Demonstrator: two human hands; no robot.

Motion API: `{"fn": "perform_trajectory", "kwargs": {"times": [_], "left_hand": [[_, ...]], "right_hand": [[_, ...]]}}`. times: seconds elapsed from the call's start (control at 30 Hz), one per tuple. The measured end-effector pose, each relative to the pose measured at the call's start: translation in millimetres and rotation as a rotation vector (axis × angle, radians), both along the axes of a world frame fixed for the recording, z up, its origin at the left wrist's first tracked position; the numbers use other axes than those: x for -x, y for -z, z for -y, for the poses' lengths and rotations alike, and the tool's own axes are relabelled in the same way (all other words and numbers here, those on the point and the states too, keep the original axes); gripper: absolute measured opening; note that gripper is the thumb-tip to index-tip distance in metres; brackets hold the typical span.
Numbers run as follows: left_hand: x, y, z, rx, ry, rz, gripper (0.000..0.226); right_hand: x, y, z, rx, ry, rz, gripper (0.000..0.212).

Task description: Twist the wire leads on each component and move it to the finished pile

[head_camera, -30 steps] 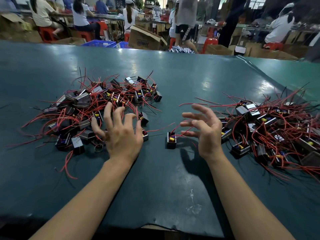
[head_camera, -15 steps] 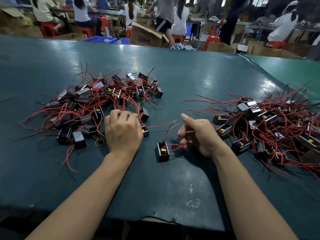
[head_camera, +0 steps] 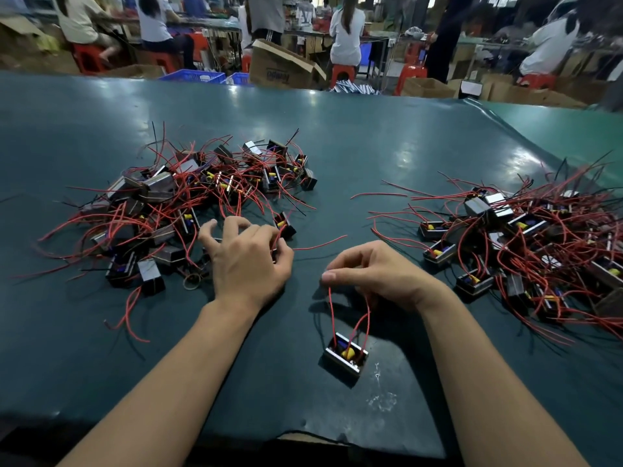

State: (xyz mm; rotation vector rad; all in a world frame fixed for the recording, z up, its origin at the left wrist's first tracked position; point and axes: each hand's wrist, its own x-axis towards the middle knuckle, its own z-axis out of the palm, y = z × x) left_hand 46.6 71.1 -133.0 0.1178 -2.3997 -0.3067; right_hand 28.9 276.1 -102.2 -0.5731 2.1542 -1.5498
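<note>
A small black component [head_camera: 344,357] with yellow and blue parts dangles near the table's front by its red wire leads [head_camera: 332,311]. My right hand [head_camera: 374,274] pinches the tops of those leads. My left hand [head_camera: 247,261] sits at the near edge of the left pile [head_camera: 175,203], thumb and forefinger closed on a red wire that runs up to a component [head_camera: 285,225]. A second pile of components [head_camera: 526,237] with tangled red leads lies at the right.
The green mat [head_camera: 354,146] covers the table, with a raised fold at the far right. A rubber ring [head_camera: 193,281] lies by the left pile. Behind the table are cardboard boxes [head_camera: 283,67], blue crates, red stools and seated people.
My right hand has drawn one component toward me and lifted it by its leads. My left hand has uncurled its outer fingers and pinches a wire at the left pile.
</note>
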Motion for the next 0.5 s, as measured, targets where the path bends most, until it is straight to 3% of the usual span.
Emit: {"fn": "perform_trajectory", "kwargs": {"times": [0.17, 0.27, 0.37, 0.43, 0.5], "left_hand": [[-3.1, -2.7, 3.4, -0.164, 0.21, -0.129, 0.009], [-6.4, -7.4, 6.1, -0.367, 0.344, -0.182, 0.027], [-10.9, -10.9, 9.4, -0.59, 0.505, -0.077, 0.06], [-11.0, -9.2, 10.6, -0.627, 0.532, 0.0, 0.076], [-7.5, -6.2, 10.3, -0.609, 0.491, 0.034, 0.069]], "right_hand": [[2.3, -1.6, 3.6, 0.35, 0.17, 0.145, 0.014], [4.6, -0.9, 3.9, 0.423, 0.238, 0.189, 0.018], [6.0, 0.6, 3.8, 0.465, 0.26, 0.234, 0.021], [6.2, 1.5, 4.1, 0.478, 0.261, 0.26, 0.022], [6.7, 2.5, 3.7, 0.472, 0.266, 0.257, 0.024]]}}
